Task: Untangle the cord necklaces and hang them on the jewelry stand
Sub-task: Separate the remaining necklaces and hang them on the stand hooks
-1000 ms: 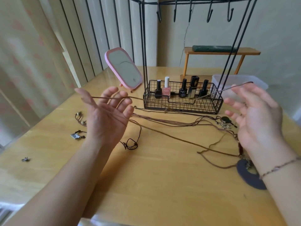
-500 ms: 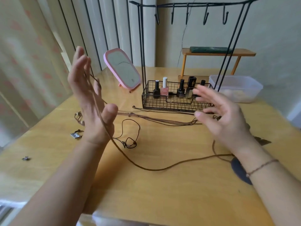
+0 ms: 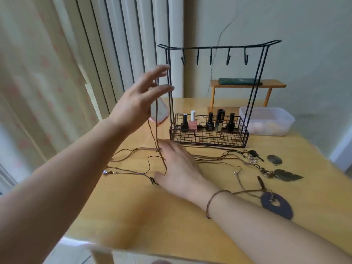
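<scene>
Nearest the camera, the right hand (image 3: 180,168) lies low over the wooden surface (image 3: 171,216), palm down, its fingers (image 3: 171,149) straight and loosely together, resting on or just above the tangle of brown cords; whether they actually press the cords cannot be told through the blur. A thin braided bracelet (image 3: 211,201) circles that wrist. Just right of the forearm sits a dark oval pendant (image 3: 277,206), its cord running under the wrist.

The cord necklaces (image 3: 215,158) spread across the surface from the left edge of the tangle to a group of pendants on the right, among them a feather-shaped pendant (image 3: 287,175) and a small oval charm (image 3: 274,160). One brown cord (image 3: 157,128) rises in a doubled strand from beside the right hand's thumb up to the left hand (image 3: 137,100).

The left hand is raised well above the surface, fingers (image 3: 160,70) spread and extended, the cord draped over them rather than pinched. Its fingertips are just beside the left post of the jewelry stand (image 3: 221,48), whose hooks are bare. The stand's wire basket (image 3: 208,133) holds nail polish bottles (image 3: 193,121). Behind the left hand a pink mirror (image 3: 159,113) shows partly. Farther back are a clear plastic container (image 3: 266,121) and a small wooden shelf (image 3: 247,85)
</scene>
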Action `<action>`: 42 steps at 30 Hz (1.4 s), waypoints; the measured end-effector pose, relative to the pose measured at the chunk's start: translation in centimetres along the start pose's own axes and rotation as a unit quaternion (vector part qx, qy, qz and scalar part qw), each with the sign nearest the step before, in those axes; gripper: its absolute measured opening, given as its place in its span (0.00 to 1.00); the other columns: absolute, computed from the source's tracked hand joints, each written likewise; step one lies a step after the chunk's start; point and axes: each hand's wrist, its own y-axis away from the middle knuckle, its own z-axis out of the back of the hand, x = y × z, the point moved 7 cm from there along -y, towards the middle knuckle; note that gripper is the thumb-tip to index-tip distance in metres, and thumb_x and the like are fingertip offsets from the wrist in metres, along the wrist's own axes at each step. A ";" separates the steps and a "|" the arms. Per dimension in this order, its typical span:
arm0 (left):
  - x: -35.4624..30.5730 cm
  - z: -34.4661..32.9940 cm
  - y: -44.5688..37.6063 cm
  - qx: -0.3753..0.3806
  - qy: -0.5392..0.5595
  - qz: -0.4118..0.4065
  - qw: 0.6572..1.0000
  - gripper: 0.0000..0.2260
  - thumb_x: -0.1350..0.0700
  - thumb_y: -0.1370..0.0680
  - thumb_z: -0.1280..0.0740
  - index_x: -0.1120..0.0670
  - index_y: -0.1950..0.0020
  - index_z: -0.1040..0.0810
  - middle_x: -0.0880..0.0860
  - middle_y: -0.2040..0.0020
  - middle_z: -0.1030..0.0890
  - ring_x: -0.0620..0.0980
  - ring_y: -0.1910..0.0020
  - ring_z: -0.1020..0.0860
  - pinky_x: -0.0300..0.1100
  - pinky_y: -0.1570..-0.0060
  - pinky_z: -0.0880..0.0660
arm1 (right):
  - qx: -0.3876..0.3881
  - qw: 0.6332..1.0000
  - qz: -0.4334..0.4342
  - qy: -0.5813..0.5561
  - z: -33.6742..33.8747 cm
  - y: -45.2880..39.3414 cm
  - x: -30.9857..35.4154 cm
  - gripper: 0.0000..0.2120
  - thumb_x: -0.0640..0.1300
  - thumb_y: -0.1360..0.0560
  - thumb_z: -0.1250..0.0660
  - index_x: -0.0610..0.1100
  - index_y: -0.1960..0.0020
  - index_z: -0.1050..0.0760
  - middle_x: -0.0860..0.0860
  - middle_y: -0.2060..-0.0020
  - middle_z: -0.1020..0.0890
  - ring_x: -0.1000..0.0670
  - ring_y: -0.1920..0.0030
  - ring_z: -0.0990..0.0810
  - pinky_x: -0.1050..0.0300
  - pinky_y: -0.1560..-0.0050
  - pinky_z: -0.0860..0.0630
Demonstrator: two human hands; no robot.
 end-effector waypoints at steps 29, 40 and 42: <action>11.8 1.0 24.4 0.262 0.027 0.430 0.863 0.21 0.72 0.26 0.38 0.51 0.42 0.19 0.53 0.38 0.21 0.52 0.54 0.19 0.48 0.48 0.23 | 0.006 0.930 -0.147 0.336 11.1 16.2 -20.9 0.18 0.73 0.27 0.49 0.61 0.57 0.31 0.65 0.56 0.27 0.53 0.51 0.27 0.53 0.58 0.27; 2.3 2.4 20.0 0.255 0.130 0.212 0.934 0.09 0.55 0.28 0.30 0.48 0.48 0.21 0.44 0.48 0.22 0.47 0.52 0.21 0.44 0.53 0.23 | 0.069 0.984 0.081 0.142 -0.7 3.2 1.2 0.23 0.62 0.24 0.36 0.61 0.31 0.31 0.62 0.41 0.28 0.58 0.43 0.37 0.57 0.45 0.30; 0.4 2.0 19.2 0.259 0.159 0.208 0.930 0.12 0.49 0.27 0.32 0.48 0.45 0.21 0.44 0.45 0.22 0.46 0.47 0.22 0.43 0.47 0.24 | 0.066 0.984 0.085 0.141 -2.2 1.9 1.7 0.11 0.57 0.22 0.36 0.57 0.42 0.24 0.60 0.46 0.25 0.56 0.46 0.36 0.54 0.45 0.28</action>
